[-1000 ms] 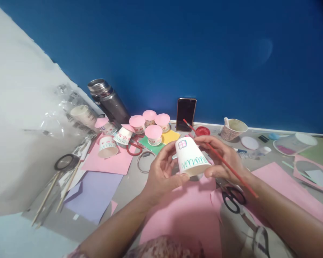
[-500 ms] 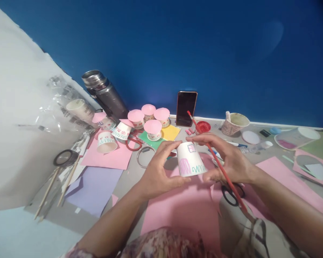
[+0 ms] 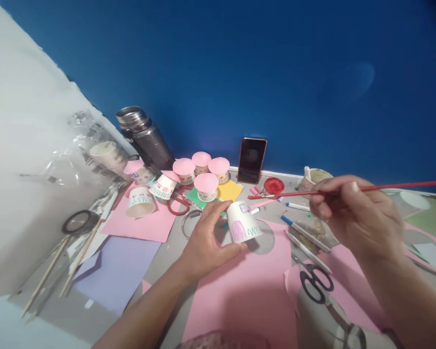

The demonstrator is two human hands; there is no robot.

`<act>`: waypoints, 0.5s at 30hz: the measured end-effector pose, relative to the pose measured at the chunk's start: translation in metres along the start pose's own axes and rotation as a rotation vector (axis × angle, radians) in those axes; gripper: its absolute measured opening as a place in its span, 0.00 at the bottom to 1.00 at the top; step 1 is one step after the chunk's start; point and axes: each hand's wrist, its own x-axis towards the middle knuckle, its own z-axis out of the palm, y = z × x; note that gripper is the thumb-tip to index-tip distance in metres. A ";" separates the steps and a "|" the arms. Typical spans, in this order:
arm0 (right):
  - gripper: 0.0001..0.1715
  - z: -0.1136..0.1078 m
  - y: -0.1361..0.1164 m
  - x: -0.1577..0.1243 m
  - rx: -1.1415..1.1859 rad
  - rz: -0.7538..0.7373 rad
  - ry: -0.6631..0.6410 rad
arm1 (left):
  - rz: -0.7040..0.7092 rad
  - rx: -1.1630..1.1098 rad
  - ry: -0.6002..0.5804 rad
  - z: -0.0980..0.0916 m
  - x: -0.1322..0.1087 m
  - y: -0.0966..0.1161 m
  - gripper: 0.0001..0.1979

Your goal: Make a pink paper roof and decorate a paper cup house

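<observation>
My left hand (image 3: 212,237) is closed round an upside-down white paper cup (image 3: 245,220). A pink door, a purple window and a green zigzag are drawn on the cup's side. In my right hand (image 3: 359,220) is a long red paintbrush (image 3: 305,193), held nearly level between thumb and fingers. The brush's red tip points left, above and apart from the cup. Behind the tip stands a small pot of red paint (image 3: 273,185). Below the cup lies a pink paper sheet (image 3: 247,286) with a round hole cut in it.
Several decorated cups with pink paper roofs (image 3: 206,184) stand at the back left, near a steel flask (image 3: 145,138). A phone (image 3: 252,160) leans on the blue wall. Black-handled scissors (image 3: 316,283) and markers (image 3: 305,233) lie right of centre. Black tape (image 3: 80,222) sits at the left.
My right hand has let go of the cup and moved right, turning the paintbrush from a steep slant to nearly level. My left hand keeps holding the cup.
</observation>
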 end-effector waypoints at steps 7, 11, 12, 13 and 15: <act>0.13 -0.003 -0.001 -0.001 -0.068 0.066 -0.024 | 0.017 0.029 0.010 -0.002 -0.001 0.001 0.40; 0.12 -0.002 -0.005 -0.004 -0.143 0.038 -0.070 | 0.019 0.036 0.026 -0.004 -0.002 0.003 0.40; 0.10 -0.002 -0.006 -0.005 -0.161 0.018 -0.066 | 0.027 0.031 0.029 -0.004 -0.002 0.003 0.40; 0.08 -0.002 -0.007 -0.006 -0.183 0.000 -0.065 | 0.036 0.029 0.032 -0.004 -0.002 0.003 0.40; 0.07 -0.001 -0.011 -0.008 -0.228 -0.033 -0.079 | 0.047 0.035 0.039 -0.004 -0.002 0.002 0.39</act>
